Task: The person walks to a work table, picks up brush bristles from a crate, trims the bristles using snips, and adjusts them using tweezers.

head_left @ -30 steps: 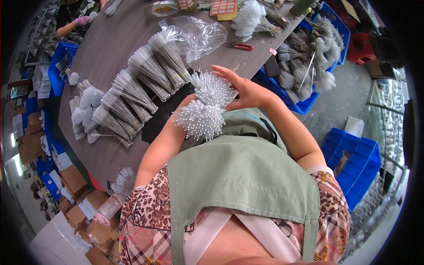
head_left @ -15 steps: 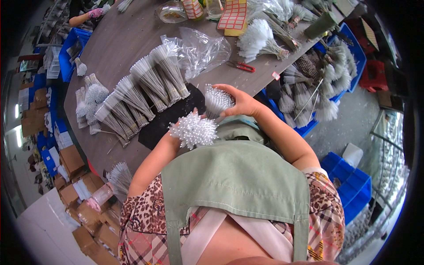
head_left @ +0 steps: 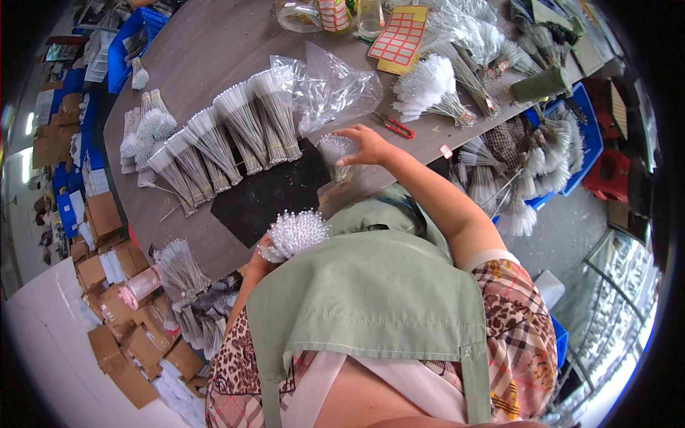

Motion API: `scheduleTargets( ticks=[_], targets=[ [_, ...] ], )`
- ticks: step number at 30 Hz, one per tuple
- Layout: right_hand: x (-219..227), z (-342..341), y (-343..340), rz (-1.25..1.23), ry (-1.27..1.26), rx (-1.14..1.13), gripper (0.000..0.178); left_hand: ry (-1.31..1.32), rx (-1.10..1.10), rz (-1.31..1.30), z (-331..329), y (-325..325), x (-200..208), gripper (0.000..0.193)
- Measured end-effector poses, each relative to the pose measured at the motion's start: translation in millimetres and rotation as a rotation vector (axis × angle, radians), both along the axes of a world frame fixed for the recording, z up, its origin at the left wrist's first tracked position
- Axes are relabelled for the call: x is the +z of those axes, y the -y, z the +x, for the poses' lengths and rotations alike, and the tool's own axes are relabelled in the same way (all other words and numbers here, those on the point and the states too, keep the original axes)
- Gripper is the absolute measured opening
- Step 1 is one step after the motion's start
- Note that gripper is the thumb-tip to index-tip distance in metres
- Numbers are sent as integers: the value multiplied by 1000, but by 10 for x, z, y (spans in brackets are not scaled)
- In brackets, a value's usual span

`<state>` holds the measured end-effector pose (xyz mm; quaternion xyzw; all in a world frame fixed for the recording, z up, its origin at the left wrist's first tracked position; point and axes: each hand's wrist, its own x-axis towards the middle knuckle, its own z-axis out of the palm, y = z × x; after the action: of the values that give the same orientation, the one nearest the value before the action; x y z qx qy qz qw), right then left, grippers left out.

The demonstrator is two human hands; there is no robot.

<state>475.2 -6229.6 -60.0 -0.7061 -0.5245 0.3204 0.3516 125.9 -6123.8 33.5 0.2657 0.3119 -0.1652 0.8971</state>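
Our right hand (head_left: 364, 146) grips a white-tipped stem bundle (head_left: 332, 154) near the bench's (head_left: 187, 75) front edge; our left hand (head_left: 262, 259) clasps a second bundle (head_left: 296, 235).

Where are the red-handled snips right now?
In the head view, right of upper centre, the red-handled snips lie on the table, between the clear plastic bag and the person's right hand.

A sage-green apron (head_left: 378, 292) covers a top (head_left: 515, 307) patterned in pinkish-tan plaid and brown-and-black leopard spots, trimmed in white. One stem bundle (head_left: 298, 234) shows pearly white heads; the row of bundles (head_left: 232, 118) pairs white tops with grey stems, against a grey-brown surface (head_left: 193, 50) and black mat (head_left: 267, 196). Snips (head_left: 402, 128) have red handles, a yellow card (head_left: 399, 39) bears a red grid, and a crate (head_left: 589, 135) is blue.
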Motion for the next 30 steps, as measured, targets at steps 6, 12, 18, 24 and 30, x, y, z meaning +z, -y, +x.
scheduleTargets(
  ticks=[6,12,18,24,30],
  targets=[
    [94,172,345,25,258,-261,40,109,-6,175,-686,-204,290,66],
    [203,147,410,-2,221,-367,29,201,-16,341,-584,-327,281,68],
    [-27,59,567,-84,731,-420,35,199,-67,515,-477,-420,314,64],
    [-59,-14,495,-271,837,-396,35,-11,40,340,316,-423,625,47],
    [67,-22,674,-378,830,-456,20,182,223,163,904,-608,523,42]
  ],
)
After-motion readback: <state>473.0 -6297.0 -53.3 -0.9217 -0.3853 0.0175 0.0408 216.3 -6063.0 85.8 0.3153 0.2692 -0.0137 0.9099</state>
